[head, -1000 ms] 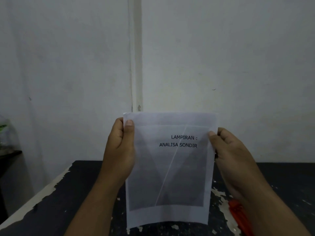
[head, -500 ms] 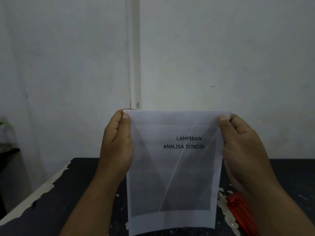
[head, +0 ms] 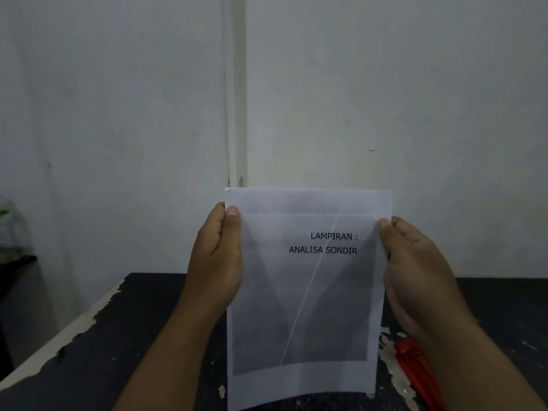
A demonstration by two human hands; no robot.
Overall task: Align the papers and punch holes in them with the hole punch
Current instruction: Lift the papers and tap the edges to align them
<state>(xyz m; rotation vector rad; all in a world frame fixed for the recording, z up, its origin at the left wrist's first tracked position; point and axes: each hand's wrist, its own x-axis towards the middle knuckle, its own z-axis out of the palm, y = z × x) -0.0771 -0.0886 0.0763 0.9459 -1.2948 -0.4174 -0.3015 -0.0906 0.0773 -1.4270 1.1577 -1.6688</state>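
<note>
I hold a thin stack of white papers (head: 305, 292) upright in front of me, above the black table (head: 133, 336). The front sheet reads "LAMPIRAN : ANALISA SONDIR", and a darker page shows through it. My left hand (head: 215, 262) grips the papers' left edge, thumb on the front near the top. My right hand (head: 415, 277) pinches the right edge at about the same height. A red object, probably the hole punch (head: 418, 375), lies on the table at the lower right, partly hidden under my right forearm.
The table top is black with flaking paint and a pale left edge (head: 59, 342). A white wall (head: 385, 99) with a vertical conduit (head: 237, 99) stands right behind the table. A dark shelf with a clear bag (head: 12, 232) sits at the far left.
Both hands slid down a little from the top corners of the papers. The sheet has narrowed and straightened compared with half a second ago, and the stack stays upright.
</note>
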